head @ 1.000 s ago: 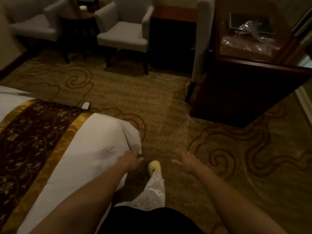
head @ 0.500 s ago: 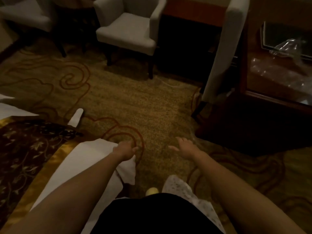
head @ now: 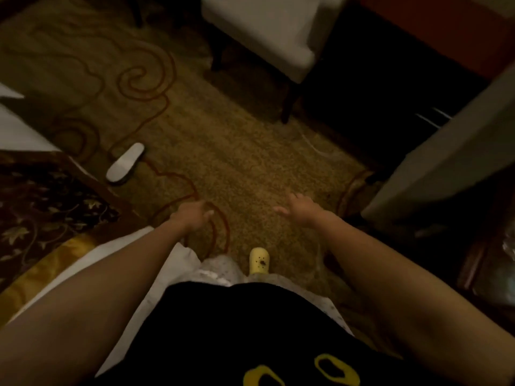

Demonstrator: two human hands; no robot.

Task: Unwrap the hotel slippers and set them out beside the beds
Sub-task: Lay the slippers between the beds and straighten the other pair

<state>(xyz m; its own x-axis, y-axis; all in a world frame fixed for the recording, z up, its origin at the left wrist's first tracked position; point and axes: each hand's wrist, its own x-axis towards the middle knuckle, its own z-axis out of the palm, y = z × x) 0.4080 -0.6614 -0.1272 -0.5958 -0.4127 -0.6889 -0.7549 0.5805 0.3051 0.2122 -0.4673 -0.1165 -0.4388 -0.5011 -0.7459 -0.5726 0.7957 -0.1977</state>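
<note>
One white hotel slipper (head: 125, 162) lies on the patterned carpet just off the corner of the bed (head: 41, 207), up and left of my hands. My left hand (head: 192, 215) hangs over the carpet past the bed's white sheet corner, fingers loosely curled, holding nothing. My right hand (head: 299, 208) is stretched forward with relaxed fingers, empty too. Both hands are well apart from the slipper. No second slipper and no wrapper show near the hands.
A white armchair (head: 267, 32) stands ahead, a second white chair (head: 446, 151) at the right beside a dark wooden desk (head: 479, 263) with clear plastic on it. My yellow clog (head: 259, 260) is on the carpet between my arms.
I have walked forward past the bed's corner; the slipper on the floor has come into fuller view and nearer. Both hands stayed empty and held out in front.
</note>
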